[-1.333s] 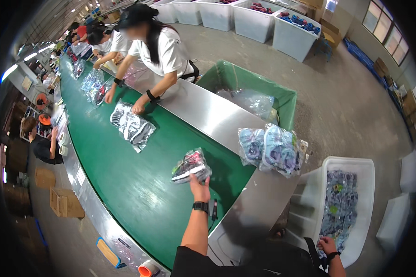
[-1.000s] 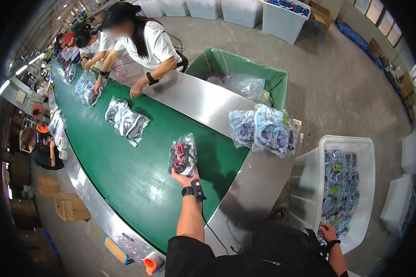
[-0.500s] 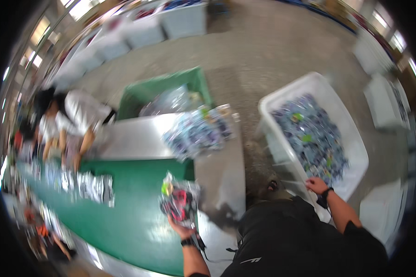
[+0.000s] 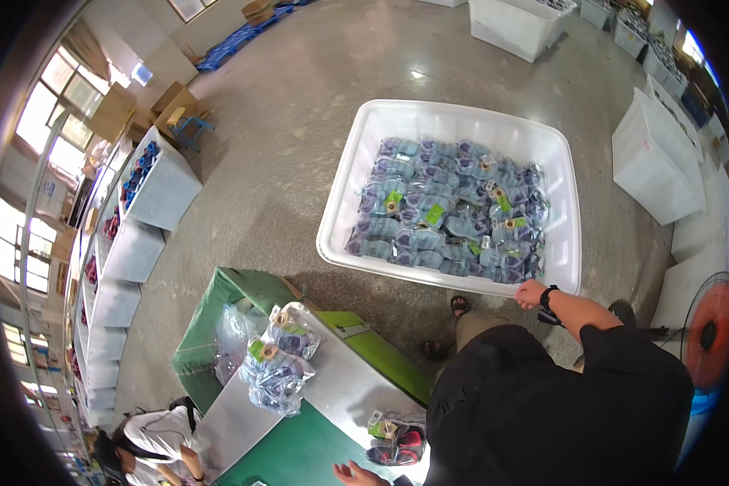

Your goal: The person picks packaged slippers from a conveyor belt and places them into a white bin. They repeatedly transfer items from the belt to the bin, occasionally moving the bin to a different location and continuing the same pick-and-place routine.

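Left hand [image 4: 356,472] has let go of red packet [image 4: 397,441] (now on belt edge); right hand [image 4: 530,293] grips white bin [image 4: 340,211] rim

Daylight entered through the windows [image 4: 26,202] at the left edge, which were overexposed. The concrete floor [image 4: 316,105] carried a soft sheen and one small glare spot. Shadows were soft. Fisheye distortion bent straight edges; a dark vignette framed the rim. Focus was sharp.

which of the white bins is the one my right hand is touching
The big open white tub full of bagged blue-purple items; your right hand rests on its near rim. The other white bins stand farther off.
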